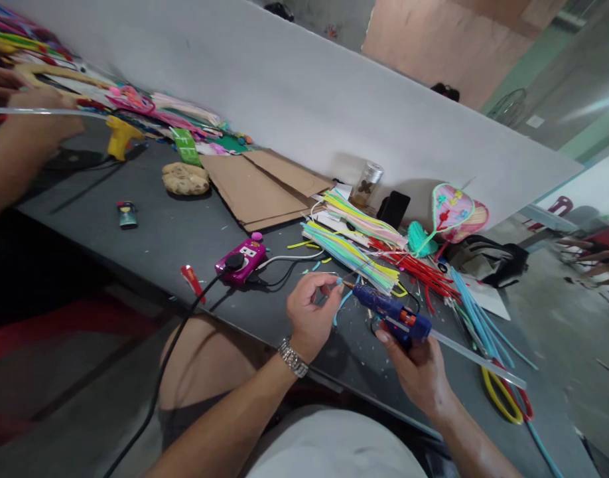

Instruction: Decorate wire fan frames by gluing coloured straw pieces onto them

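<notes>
My right hand [418,366] grips a blue hot glue gun [391,313] with a clear glue stick [476,358] sticking out behind it. The gun's nozzle points left at a small light-blue piece [339,282] pinched in my left hand [309,313], which wears a metal wristwatch. Both hands hover over the dark grey table [150,232], just in front of a pile of coloured straws [357,249] and red sticks [424,272].
A pink power strip [241,261] with a black cable lies left of my hands. Cardboard sheets [262,186], a yellow glue gun [119,136], a lighter [128,215], a jar [368,182], a phone and a teal yarn ball sit farther back. Another person's hands [30,123] work at far left. A white wall borders the table.
</notes>
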`<state>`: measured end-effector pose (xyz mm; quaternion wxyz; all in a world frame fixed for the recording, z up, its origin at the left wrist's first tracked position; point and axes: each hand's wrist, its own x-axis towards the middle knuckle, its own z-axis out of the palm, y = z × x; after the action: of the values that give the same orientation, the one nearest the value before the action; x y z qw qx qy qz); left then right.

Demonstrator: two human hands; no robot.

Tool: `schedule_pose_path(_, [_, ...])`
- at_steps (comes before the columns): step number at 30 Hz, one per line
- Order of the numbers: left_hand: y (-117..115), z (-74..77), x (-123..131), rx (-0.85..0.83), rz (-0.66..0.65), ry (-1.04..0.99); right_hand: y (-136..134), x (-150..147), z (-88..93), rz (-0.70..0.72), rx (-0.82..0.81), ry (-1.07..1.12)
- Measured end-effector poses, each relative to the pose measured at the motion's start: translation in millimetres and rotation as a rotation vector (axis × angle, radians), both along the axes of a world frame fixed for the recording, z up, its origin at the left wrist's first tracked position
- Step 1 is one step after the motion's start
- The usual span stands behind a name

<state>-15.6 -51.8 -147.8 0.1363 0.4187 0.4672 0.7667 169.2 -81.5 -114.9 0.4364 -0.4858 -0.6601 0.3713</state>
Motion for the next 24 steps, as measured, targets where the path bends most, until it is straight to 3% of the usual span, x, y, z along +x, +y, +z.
schedule_pose_path(8, [1.5,-0.5,0.4,0.021,-0.002,-0.003,2.4,11.3,-10.5,0.027,0.072,-0.137])
schedule_pose_path(15, [1.6,-0.2,0.5,0.023,0.016,0.011,1.4,9.5,0.5,0.036,0.117,-0.252])
schedule_pose_path(24, [1.9,-2.3,1.2,0.04,0.022,0.036,2.5,10.5,-4.7,0.017,0.12,-0.221])
